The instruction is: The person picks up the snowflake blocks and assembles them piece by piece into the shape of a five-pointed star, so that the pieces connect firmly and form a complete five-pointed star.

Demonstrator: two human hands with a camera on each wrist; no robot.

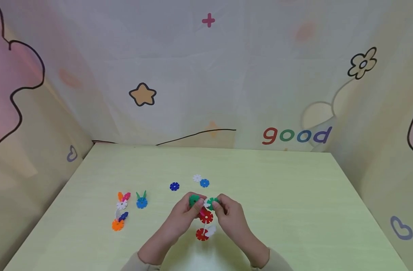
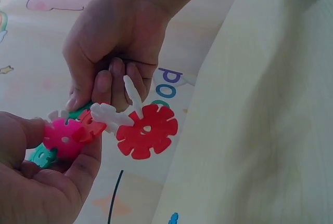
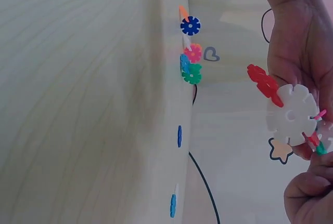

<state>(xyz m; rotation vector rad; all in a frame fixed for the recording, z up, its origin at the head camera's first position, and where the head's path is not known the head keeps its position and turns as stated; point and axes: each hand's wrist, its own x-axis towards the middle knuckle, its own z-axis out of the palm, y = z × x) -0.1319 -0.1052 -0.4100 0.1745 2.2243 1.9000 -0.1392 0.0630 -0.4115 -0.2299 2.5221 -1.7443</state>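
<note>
Both hands [image 1: 183, 215] [image 1: 232, 215] curled, pinching linked discs [image 1: 209, 219] abv pale-grn tbl [image 1: 277, 195]; printed cloth bkgd [image 1: 227, 82].

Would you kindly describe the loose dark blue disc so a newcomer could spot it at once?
From the pale table, go to the person's left hand. Just beyond that hand lies a small notched disc. Unlike the white disc and lighter blue disc to its right, it is dark blue and lies alone.
</note>
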